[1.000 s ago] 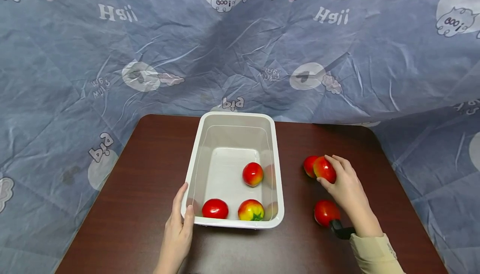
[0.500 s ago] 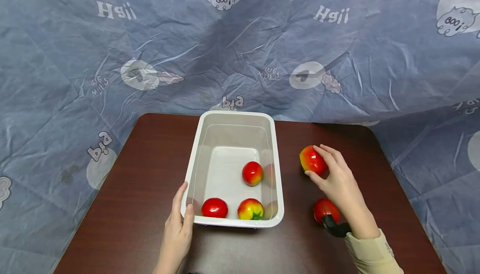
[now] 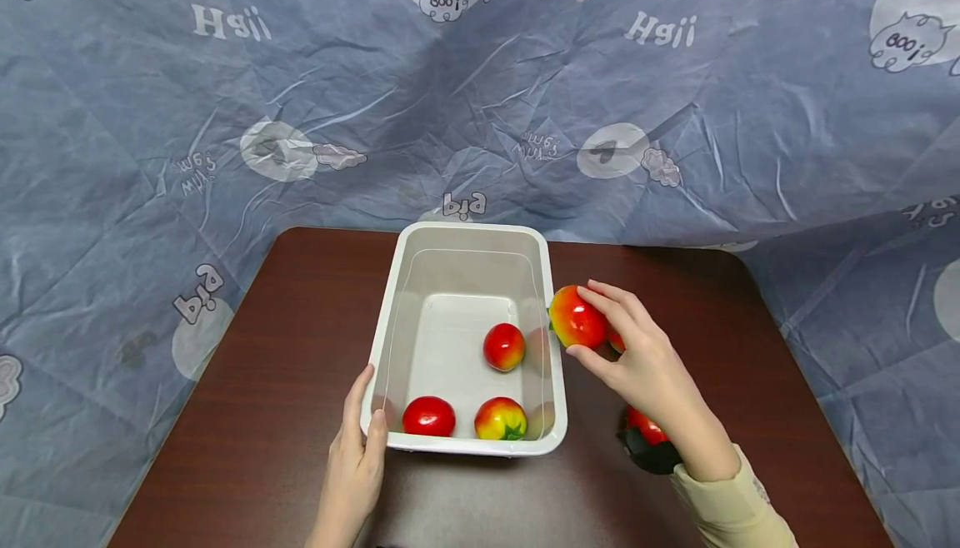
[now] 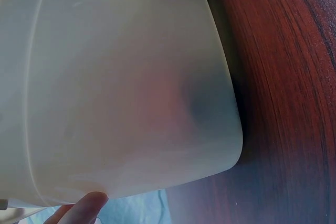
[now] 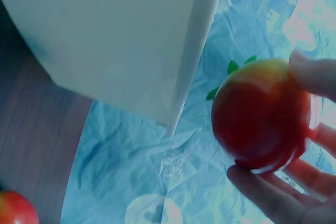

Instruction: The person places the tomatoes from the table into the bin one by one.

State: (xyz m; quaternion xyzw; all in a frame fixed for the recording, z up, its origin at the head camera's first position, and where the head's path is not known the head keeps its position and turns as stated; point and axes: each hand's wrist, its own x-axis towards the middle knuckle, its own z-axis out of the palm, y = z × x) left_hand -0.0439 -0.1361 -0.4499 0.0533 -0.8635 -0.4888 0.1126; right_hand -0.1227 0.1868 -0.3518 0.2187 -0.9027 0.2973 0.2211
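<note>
1. Red shading to yellow, the held tomato (image 3: 576, 317) is at the right side of the pale container (image 3: 480, 446): overlapping its rim in the head view, apart from it in the right wrist view.
2. The right hand (image 3: 637, 348) pinches it between thumb and fingers.
3. It has moved left, off the far table tomato (image 3: 617, 341); the carry looks well along, with the fruit seemingly outside the container.
4. The left hand (image 3: 356, 465) grips the container's near-left corner.
5. Inside lie a small tomato (image 3: 504, 347), a plain red tomato (image 3: 429, 416) and a yellow-green tomato (image 3: 498, 417).
6. The right hand mostly hides the far table tomato; a black wrist device (image 3: 649, 456) partly covers the near table tomato (image 3: 647, 427). Left wrist view: contents blurred, fingers largely cut off.
</note>
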